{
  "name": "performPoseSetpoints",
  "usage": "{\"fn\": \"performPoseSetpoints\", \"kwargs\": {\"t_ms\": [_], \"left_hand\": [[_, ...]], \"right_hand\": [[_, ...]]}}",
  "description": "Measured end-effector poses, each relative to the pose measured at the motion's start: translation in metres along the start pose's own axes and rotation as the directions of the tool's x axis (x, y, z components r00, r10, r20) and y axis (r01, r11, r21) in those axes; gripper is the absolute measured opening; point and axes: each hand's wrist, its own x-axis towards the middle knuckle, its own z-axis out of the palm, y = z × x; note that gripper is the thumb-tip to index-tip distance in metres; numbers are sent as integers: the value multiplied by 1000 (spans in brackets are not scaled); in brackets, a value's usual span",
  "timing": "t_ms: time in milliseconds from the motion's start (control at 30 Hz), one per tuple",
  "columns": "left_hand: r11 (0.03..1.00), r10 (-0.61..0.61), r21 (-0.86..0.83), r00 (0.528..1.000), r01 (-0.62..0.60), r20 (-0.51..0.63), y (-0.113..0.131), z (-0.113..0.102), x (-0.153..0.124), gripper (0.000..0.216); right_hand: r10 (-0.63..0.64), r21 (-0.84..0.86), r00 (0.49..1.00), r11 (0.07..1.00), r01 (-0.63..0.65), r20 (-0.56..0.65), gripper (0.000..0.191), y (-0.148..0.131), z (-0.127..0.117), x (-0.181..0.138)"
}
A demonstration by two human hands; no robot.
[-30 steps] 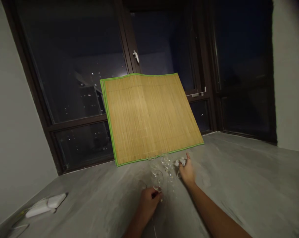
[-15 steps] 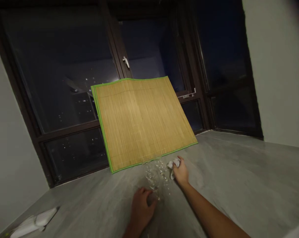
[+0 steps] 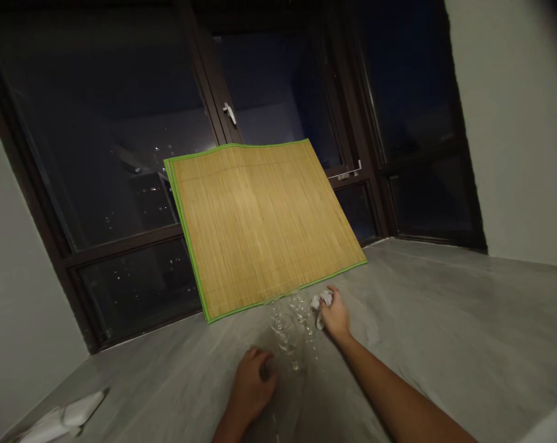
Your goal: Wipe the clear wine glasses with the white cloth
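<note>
Several clear stemmed glasses [image 3: 285,332] stand close together on the grey stone-look surface, in front of a bamboo mat; their exact number is hard to make out. My left hand [image 3: 253,378] is just left of the nearest glass, apart from it, with fingers curved, a gap between thumb and fingertips and nothing seen in it. To the right of the glasses, my right hand [image 3: 337,317] grips a crumpled white cloth [image 3: 322,301], which could also be tissue.
The folded bamboo mat [image 3: 269,221] with green edging stands propped against the dark window [image 3: 112,135]. A white packet-like thing [image 3: 69,418] lies at the lower left. Pale walls [image 3: 518,135] bound the surface on both sides.
My left hand has drawn back left, away from the nearest glass. The right hand keeps hold of the white cloth in nearly the same place. The view has shifted slightly.
</note>
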Motion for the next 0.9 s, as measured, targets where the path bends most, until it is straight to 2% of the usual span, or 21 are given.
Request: {"fn": "performPoseSetpoints", "kwargs": {"t_ms": [100,167,367,567,733,900], "left_hand": [[990,-37,142,993,21,109,7,2,-3,65],[981,-44,195,989,16,139,13,4,-3,74],[977,0,210,989,-32,150,25,12,6,79],[982,69,165,984,-97,165,22,16,8,83],[980,134,112,958,-166,254,19,20,21,79],[984,133,66,932,-164,338,21,21,34,80]], "right_hand": [[-19,-13,1000,1000,19,12,47,1,1,0],[-29,-27,999,999,29,17,46,1,1,0],[-31,-52,999,998,32,20,46,1,0,0],[-35,-47,999,998,36,25,45,0,0,-2],[-27,-49,999,998,28,19,43,-2,0,-1],[-30,-52,999,998,31,23,43,-3,0,-2]]}}
